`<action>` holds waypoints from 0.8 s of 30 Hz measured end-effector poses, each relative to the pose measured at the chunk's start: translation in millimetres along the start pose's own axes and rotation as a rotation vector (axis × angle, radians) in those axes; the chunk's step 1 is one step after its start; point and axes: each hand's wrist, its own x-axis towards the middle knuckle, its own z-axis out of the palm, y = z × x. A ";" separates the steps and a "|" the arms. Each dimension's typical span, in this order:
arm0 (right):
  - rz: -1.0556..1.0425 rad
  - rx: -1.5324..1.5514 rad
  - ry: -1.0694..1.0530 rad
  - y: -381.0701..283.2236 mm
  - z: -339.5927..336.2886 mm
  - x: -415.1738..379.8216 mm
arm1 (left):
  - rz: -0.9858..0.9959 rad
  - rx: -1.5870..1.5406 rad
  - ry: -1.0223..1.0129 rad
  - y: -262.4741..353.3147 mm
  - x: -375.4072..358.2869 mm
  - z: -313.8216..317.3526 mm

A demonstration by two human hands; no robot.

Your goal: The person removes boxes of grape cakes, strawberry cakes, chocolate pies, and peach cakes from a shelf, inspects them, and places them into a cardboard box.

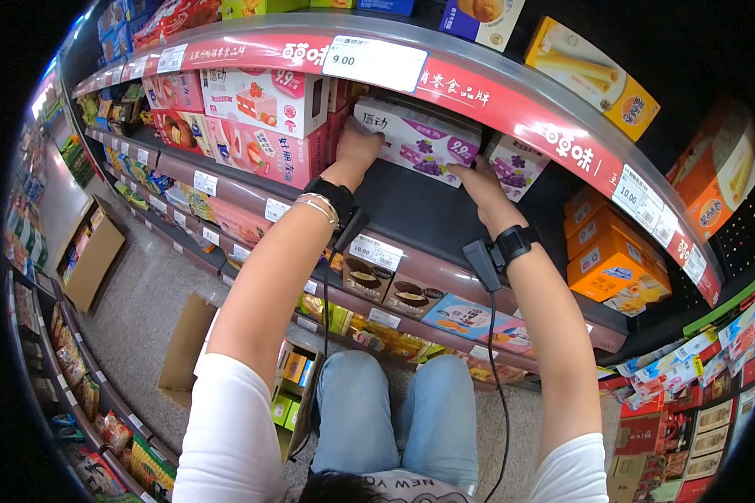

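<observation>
A white and purple snack box with grapes printed on it [419,152] sits on the dark shelf [411,201], between my two hands. At the box's left end, my left hand [361,151] presses with its fingers partly hidden behind it. The thumb of my right hand [482,186] lies at the lower right corner, with the other fingers along the right end. A second grape box [516,166] stands just right of that hand. To the left are stacked pink strawberry boxes [264,101], close to my left hand.
A red shelf edge with a 9.00 price tag [376,63] runs above my hands. Orange boxes [617,260] stand at the right of this shelf. Below are more snack boxes [365,281]. An open cardboard carton [184,344] stands on the floor. Black cables [499,377] hang from both wrists.
</observation>
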 end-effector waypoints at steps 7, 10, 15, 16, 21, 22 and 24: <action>0.037 0.020 -0.037 1.1 -2.0 -1.3 | 0.000 0.009 -0.078 -18.9 24.2 9.0; 0.038 0.014 -0.009 -2.1 -1.2 3.3 | -0.001 -0.041 -0.065 -22.4 35.7 18.2; 0.091 0.060 -0.004 -16.6 -2.3 -9.8 | -0.094 -0.233 -0.102 -20.1 34.1 16.5; 0.085 0.068 -0.010 -14.9 -3.2 -9.7 | -0.193 -0.253 -0.101 12.3 6.5 3.2; 0.058 0.068 0.059 -11.5 -6.2 -21.6 | -0.324 -0.285 -0.114 28.5 -17.9 -12.0; 0.030 0.064 0.086 -13.1 -6.6 -28.6 | -0.325 -0.277 -0.111 24.0 -17.1 -12.6; -0.031 0.055 0.144 -20.2 -11.0 -42.4 | -0.319 -0.240 -0.098 18.7 -20.9 -12.0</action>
